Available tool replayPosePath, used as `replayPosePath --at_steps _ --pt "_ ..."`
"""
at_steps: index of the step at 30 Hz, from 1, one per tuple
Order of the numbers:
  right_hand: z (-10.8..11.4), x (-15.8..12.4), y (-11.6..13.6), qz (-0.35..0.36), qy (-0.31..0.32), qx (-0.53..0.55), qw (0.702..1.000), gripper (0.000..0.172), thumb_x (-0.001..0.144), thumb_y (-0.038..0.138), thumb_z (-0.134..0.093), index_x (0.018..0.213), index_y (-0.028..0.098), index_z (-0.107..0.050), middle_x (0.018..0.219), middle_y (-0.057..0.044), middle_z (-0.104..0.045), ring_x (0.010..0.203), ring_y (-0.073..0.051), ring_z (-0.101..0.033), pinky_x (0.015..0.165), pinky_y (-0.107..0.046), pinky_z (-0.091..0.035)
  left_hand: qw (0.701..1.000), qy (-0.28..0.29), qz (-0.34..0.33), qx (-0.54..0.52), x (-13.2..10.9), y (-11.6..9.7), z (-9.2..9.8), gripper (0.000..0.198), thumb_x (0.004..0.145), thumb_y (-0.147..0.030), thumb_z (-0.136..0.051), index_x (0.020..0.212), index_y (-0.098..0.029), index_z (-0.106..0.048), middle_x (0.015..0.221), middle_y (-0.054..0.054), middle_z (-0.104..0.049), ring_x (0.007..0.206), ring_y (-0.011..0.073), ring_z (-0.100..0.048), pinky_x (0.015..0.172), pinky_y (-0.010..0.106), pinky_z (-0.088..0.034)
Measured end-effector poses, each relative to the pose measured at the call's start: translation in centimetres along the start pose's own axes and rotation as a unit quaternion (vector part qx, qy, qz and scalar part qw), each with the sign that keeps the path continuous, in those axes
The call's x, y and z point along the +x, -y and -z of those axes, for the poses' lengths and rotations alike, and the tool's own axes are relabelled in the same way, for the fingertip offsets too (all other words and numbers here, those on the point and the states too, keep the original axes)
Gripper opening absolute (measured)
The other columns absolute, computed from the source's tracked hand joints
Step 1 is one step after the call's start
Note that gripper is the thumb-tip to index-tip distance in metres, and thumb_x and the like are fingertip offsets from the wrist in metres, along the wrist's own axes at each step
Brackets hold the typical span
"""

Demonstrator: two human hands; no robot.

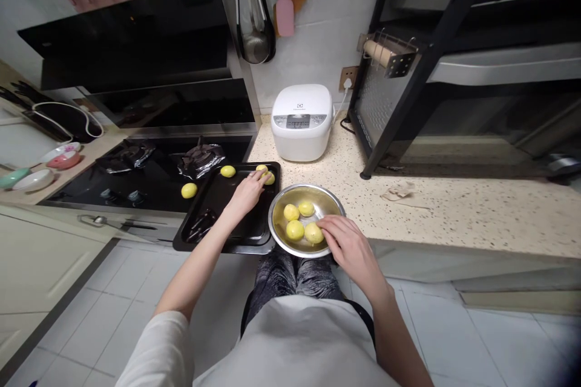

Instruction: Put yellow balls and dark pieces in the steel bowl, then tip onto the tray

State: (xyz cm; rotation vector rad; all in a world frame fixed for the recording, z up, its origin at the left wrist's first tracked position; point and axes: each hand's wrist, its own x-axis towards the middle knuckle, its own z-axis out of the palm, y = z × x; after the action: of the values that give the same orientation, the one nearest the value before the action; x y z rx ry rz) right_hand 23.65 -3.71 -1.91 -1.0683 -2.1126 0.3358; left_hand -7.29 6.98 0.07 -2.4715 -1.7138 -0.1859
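A steel bowl (pixel 275 227) at the counter's front edge holds several yellow lemons. Over its right rim reaches my right hand (pixel 349 245), with thumb and fingertips closed on the lemon (pixel 313 233) nearest to it. My left hand (pixel 249 192) is stretched over a black baking tray (pixel 240 208), its fingers closed on a lemon (pixel 269 179) in the far right corner. Another lemon (pixel 261 168) touches or lies just behind that one, partly hidden by the fingers. A separate lemon (pixel 227 172) rests by the tray's far edge, and a further lemon (pixel 189 190) lies left of the tray on the stove.
A white rice cooker (pixel 302 124) stands behind the bowl. The tray overlaps the black gas stove (pixel 157 172) and juts past the counter edge. At right, a black rack (pixel 408 91) holds an oven. Small bowls (pixel 34 180) sit far left. Ladles (pixel 255 45) hang on the wall.
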Motion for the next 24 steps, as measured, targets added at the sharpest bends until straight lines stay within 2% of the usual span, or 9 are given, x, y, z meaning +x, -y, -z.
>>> replayPosePath --at_steps 2,4,9,12,16,18,20,22,24 --pt "0.0 -0.1 0.0 0.000 -0.004 0.003 1.000 0.029 0.106 0.019 -0.045 0.115 0.022 -0.072 0.115 -0.009 -0.076 0.114 -0.027 -0.069 0.102 -0.050 -0.056 0.999 0.040 -0.017 0.021 0.9 0.7 -0.5 0.054 0.095 -0.005 -0.056 0.147 -0.017 -0.053 0.159 0.016 -0.050 0.143 0.0324 -0.053 0.114 0.046 -0.051" --pt "0.0 -0.2 0.0 -0.001 -0.006 0.006 1.000 0.028 0.106 0.018 -0.045 0.115 0.022 -0.071 0.115 -0.009 -0.076 0.114 -0.027 -0.069 0.103 -0.050 -0.056 0.997 0.055 -0.029 0.040 1.7 0.9 -0.8 0.056 0.094 -0.004 -0.056 0.148 -0.018 -0.053 0.158 0.015 -0.052 0.141 0.0317 -0.053 0.114 0.044 -0.050" --pt "0.3 -0.2 0.1 0.000 -0.016 0.006 1.000 0.027 0.106 0.018 -0.046 0.113 0.022 -0.072 0.114 -0.009 -0.076 0.112 -0.026 -0.069 0.102 -0.049 -0.057 0.996 0.032 -0.007 0.083 2.5 0.6 -0.8 0.055 0.090 -0.005 -0.062 0.144 -0.020 -0.056 0.138 0.015 -0.060 0.132 0.0318 -0.057 0.106 0.040 -0.053" --pt "0.4 -0.2 0.2 -0.002 -0.022 0.004 1.000 0.029 0.105 0.017 -0.046 0.113 0.022 -0.073 0.113 -0.009 -0.076 0.112 -0.026 -0.069 0.101 -0.049 -0.057 0.996 0.029 0.013 0.080 2.6 0.5 -0.6 0.046 0.088 -0.003 -0.062 0.131 -0.021 -0.062 0.135 0.013 -0.061 0.128 0.0309 -0.057 0.101 0.039 -0.055" --pt "0.6 -0.3 0.2 0.001 -0.022 0.006 1.000 0.028 0.105 0.017 -0.046 0.114 0.021 -0.073 0.114 -0.009 -0.076 0.113 -0.026 -0.069 0.102 -0.049 -0.057 0.998 0.022 0.027 0.054 2.2 0.5 -0.1 0.045 0.084 -0.003 -0.066 0.125 -0.022 -0.061 0.130 0.010 -0.067 0.125 0.0301 -0.058 0.095 0.037 -0.058" --pt "0.5 -0.3 0.1 0.004 -0.023 0.007 1.000 0.028 0.105 0.016 -0.046 0.114 0.021 -0.072 0.114 -0.009 -0.076 0.113 -0.026 -0.069 0.102 -0.049 -0.057 0.999 -0.010 0.038 0.023 1.7 0.2 0.5 0.042 0.084 -0.007 -0.070 0.122 -0.022 -0.061 0.125 0.010 -0.069 0.121 0.0302 -0.060 0.093 0.038 -0.058" --pt "0.4 -0.2 0.1 0.007 -0.029 0.008 1.000 0.028 0.105 0.016 -0.046 0.116 0.020 -0.071 0.114 -0.009 -0.076 0.113 -0.026 -0.069 0.102 -0.048 -0.057 0.996 -0.071 0.039 -0.028 1.0 -0.7 1.4 0.037 0.085 -0.012 -0.072 0.119 -0.021 -0.061 0.122 0.010 -0.070 0.117 0.0298 -0.062 0.095 0.040 -0.057" --pt "0.2 0.0 0.2 0.008 -0.040 0.008 0.999 0.029 0.105 0.015 -0.046 0.119 0.021 -0.070 0.116 -0.009 -0.076 0.113 -0.026 -0.069 0.101 -0.048 -0.057 0.986 -0.139 0.016 -0.091 0.0 -2.4 2.5 0.035 0.086 -0.016 -0.072 0.119 -0.020 -0.061 0.120 0.009 -0.071 0.114 0.0286 -0.064 0.098 0.042 -0.056" --pt "0.0 0.3 0.4 0.003 -0.057 0.009 0.998 0.029 0.106 0.017 -0.046 0.123 0.021 -0.069 0.118 -0.010 -0.075 0.113 -0.026 -0.070 0.100 -0.047 -0.057 0.972 -0.184 -0.028 -0.147 -1.0 -4.7 3.5 0.035 0.087 -0.019 -0.072 0.120 -0.020 -0.060 0.120 0.008 -0.071 0.111 0.0266 -0.065 0.100 0.042 -0.056"
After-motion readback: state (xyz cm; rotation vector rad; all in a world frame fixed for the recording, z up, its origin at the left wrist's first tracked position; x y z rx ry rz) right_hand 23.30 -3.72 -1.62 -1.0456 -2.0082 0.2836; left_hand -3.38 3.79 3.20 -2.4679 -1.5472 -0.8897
